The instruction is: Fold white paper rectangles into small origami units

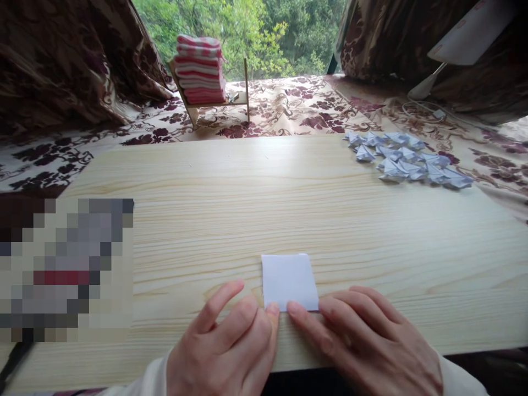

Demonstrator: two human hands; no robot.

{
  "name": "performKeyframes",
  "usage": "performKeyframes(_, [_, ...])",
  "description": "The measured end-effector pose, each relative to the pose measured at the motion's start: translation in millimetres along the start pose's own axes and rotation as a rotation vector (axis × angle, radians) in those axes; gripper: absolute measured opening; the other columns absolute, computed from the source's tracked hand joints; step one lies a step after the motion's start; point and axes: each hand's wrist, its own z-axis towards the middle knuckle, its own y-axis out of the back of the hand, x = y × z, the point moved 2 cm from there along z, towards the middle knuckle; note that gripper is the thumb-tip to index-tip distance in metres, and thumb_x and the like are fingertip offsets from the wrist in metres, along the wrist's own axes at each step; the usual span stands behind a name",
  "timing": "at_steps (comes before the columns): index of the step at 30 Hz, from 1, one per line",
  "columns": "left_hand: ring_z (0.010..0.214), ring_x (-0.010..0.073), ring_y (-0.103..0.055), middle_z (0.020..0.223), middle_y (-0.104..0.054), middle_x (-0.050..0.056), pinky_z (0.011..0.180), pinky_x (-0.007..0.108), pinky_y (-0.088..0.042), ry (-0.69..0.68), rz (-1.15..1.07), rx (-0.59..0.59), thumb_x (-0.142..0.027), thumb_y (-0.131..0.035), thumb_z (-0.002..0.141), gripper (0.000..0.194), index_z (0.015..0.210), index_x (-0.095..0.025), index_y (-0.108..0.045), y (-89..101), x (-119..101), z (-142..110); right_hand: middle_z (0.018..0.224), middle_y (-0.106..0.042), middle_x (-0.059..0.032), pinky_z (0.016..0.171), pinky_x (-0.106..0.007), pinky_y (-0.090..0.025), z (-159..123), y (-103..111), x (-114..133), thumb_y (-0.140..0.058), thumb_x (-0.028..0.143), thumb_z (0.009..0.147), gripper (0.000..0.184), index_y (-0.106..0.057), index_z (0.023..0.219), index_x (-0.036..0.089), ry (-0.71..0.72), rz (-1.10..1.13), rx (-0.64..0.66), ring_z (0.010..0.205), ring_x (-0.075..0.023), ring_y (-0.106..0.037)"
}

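Note:
A small white square of paper (pixel 289 280) lies flat on the wooden table in front of me. The thumb of my left hand (pixel 231 344) rests on the paper's lower left corner, with the other fingers curled and the index finger raised. My right hand (pixel 371 335) has its thumb on the lower edge and its fingertips at the lower right corner. Both hands are closed about that near edge, pressing on the sheet. Several folded white paper pieces (pixel 402 157) with pointed tips are grouped at the far right of the table.
A pixelated object (pixel 78 258) lies at the table's left. Behind the pale wooden table (pixel 185 198), a small wooden stand (pixel 246 91) bears a stack of pink and white striped cloths (pixel 200 71). A white lamp (pixel 470 38) with a cord stands at the back right.

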Motion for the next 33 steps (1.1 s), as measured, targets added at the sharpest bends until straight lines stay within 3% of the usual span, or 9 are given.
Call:
performKeyframes(3, [0.09,0.0151,-0.056,0.083,-0.067,0.002,0.103,0.04,-0.03,0.082,-0.037,0.124,-0.013,-0.041,0.087,0.025,0.098,-0.011,-0.063,0.2,2,1,0.072,-0.06,-0.0041,0.067,-0.034,-0.04,7,-5,2,-0.028,0.013,0.091,0.037,-0.058,0.114,0.013,0.064,0.0,0.004,0.066,-0.0151,-0.051])
performKeyframes(8, [0.091,0.0152,-0.056,0.082,-0.067,0.002,0.105,0.042,-0.026,0.153,-0.012,0.146,-0.015,-0.041,0.087,0.027,0.105,-0.013,-0.062,2.0,1,0,0.061,-0.056,-0.0026,0.052,-0.032,-0.038,11,-5,5,-0.029,0.01,0.09,0.035,-0.058,0.108,0.008,0.106,-0.005,-0.041,0.056,-0.0142,-0.046])
performKeyframes(15, [0.09,0.0146,-0.058,0.093,-0.067,0.004,0.103,0.038,-0.033,0.016,0.154,0.142,-0.011,-0.045,0.086,0.022,0.097,-0.013,-0.064,0.0,-13,6,0.056,-0.053,-0.0027,0.044,-0.031,-0.032,16,-4,8,-0.024,0.013,0.093,0.039,-0.062,0.102,0.005,0.156,-0.056,-0.063,0.049,-0.0133,-0.042])
performKeyframes(21, [0.081,0.014,-0.058,0.086,-0.067,0.005,0.097,0.033,-0.038,-0.1,0.19,0.197,-0.013,-0.048,0.085,0.018,0.091,-0.012,-0.065,0.9,-10,13,0.057,-0.054,-0.0019,0.044,-0.031,-0.033,20,-3,8,-0.022,0.008,0.092,0.043,-0.065,0.088,0.008,0.2,-0.173,-0.087,0.044,-0.0113,-0.041])
performKeyframes(27, [0.067,0.0141,-0.055,0.064,-0.06,0.001,0.082,0.034,-0.043,0.003,0.145,0.251,-0.013,-0.038,0.089,0.027,0.097,-0.011,-0.064,4.8,-3,6,0.052,-0.05,-0.0006,0.043,-0.029,-0.034,14,-1,4,-0.024,0.008,0.092,0.04,-0.064,0.092,0.008,0.152,-0.164,-0.071,0.043,-0.0112,-0.04])
performKeyframes(33, [0.065,0.0161,-0.049,0.062,-0.057,0.003,0.077,0.039,-0.039,0.065,0.061,0.076,-0.015,-0.036,0.088,0.031,0.102,-0.004,-0.061,1.4,2,-6,0.061,-0.057,-0.0072,0.046,-0.032,-0.038,-2,15,1,-0.016,0.018,0.094,0.045,-0.052,0.114,0.001,0.081,-0.092,0.065,0.053,-0.0172,-0.048])
